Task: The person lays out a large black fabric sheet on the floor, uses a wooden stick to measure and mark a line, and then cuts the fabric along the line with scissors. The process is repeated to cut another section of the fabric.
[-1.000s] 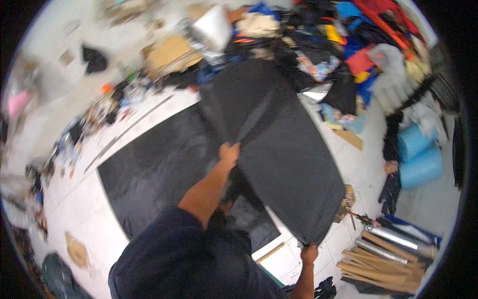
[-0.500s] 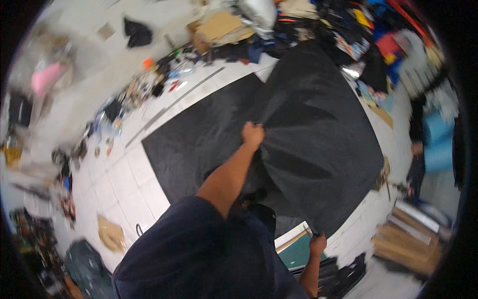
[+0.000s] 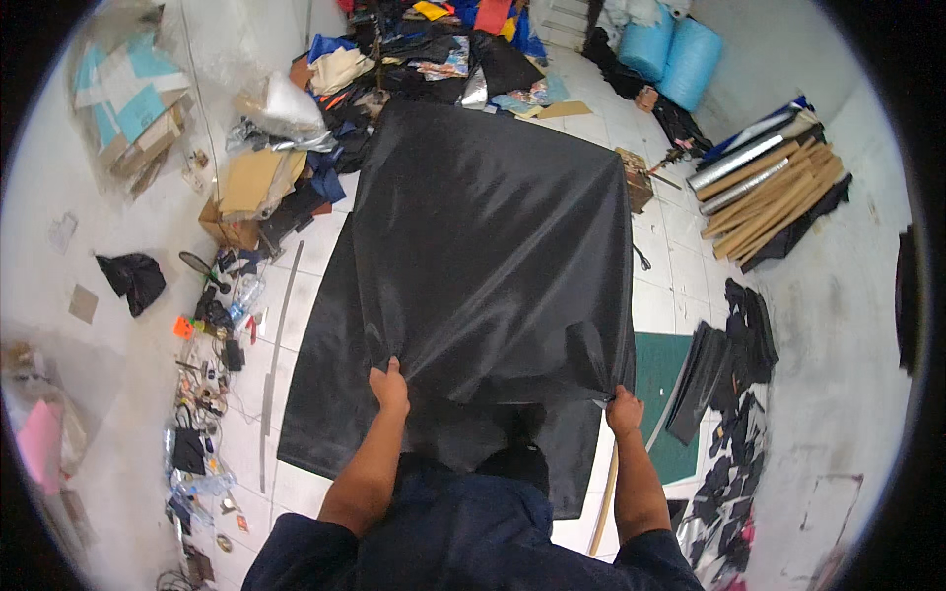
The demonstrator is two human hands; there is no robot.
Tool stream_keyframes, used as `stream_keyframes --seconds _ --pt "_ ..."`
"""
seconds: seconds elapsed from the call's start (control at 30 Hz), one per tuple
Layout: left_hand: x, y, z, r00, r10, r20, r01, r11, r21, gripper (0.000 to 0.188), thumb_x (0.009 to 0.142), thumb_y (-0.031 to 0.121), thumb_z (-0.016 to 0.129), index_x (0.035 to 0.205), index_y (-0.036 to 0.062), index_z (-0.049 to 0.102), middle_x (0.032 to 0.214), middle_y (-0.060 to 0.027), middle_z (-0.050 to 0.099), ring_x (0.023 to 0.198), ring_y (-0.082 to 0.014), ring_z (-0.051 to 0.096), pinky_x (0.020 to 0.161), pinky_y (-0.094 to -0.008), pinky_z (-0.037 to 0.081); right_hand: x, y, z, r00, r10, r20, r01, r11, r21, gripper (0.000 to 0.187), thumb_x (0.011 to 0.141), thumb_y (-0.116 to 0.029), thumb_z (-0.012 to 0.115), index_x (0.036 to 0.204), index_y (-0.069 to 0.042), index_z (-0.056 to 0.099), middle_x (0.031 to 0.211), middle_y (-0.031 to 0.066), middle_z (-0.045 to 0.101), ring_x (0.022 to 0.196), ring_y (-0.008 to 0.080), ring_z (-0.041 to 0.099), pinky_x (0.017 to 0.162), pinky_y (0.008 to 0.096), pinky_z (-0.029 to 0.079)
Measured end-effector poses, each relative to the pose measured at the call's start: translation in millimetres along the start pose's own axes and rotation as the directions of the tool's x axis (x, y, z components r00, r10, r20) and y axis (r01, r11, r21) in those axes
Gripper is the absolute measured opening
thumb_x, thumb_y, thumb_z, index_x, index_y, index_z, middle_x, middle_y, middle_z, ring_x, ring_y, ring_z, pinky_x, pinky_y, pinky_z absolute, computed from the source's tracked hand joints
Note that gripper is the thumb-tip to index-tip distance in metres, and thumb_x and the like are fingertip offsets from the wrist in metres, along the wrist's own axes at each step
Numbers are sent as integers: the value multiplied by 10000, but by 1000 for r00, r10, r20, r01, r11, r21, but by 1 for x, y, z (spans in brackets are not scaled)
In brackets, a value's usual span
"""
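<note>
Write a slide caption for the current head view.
Left hand and right hand grip the near edge of a black sheet over more black material, a green mat at right.

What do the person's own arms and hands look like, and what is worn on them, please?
The left hand and the right hand are bare, with no gloves visible. The dark navy shirt has short, loose, plain sleeves, which leave both forearms uncovered. No watch or bracelet shows; the fingers are too small to check for rings.
</note>
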State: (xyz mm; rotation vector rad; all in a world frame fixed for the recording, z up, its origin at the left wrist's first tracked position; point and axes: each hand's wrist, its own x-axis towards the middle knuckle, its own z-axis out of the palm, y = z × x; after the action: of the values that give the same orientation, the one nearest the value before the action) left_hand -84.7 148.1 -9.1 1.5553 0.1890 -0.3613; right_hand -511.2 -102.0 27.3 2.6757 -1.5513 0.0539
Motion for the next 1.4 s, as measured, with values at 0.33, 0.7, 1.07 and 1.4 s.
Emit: stream_keyframes --seconds 0.33,0.7,1.07,1.4 --pt "-79 -12 -138 986 -168 -19 168 985 41 283 902 74 598 1113 -109 550 1194 -212 590 1053 -289 567 930 -386 426 -169 19 -42 980 147 136 -147 989 -9 124 754 -105 566 874 -90 590 817 144 690 797 366 671 773 498 455" --pt "-230 -64 -300 992 -43 -116 24 987 -160 263 917 18 549 1169 -56 549 1122 -170 625 981 -295 608 870 -401 486 -414 83 -58 998 43 45 -54 958 283 118 663 -48 627 772 -68 587 705 154 633 699 360 637 703 466 449" --pt "-328 -108 -503 982 -144 -121 128 984 -125 252 933 92 513 1094 -93 570 1052 -178 638 925 -288 622 874 -421 487 -622 72 -46 961 56 269 -162 906 390 112 671 -112 639 747 -81 563 695 135 647 659 335 627 686 459 414" --pt "-289 -257 -477 868 -414 275 467 868 -169 413 997 230 472 1320 -27 447 1283 -172 573 1168 -291 566 1013 -416 467 -649 96 189 950 225 216 -297 865 405 222 674 -48 629 894 -45 601 846 160 619 800 373 589 730 498 408"
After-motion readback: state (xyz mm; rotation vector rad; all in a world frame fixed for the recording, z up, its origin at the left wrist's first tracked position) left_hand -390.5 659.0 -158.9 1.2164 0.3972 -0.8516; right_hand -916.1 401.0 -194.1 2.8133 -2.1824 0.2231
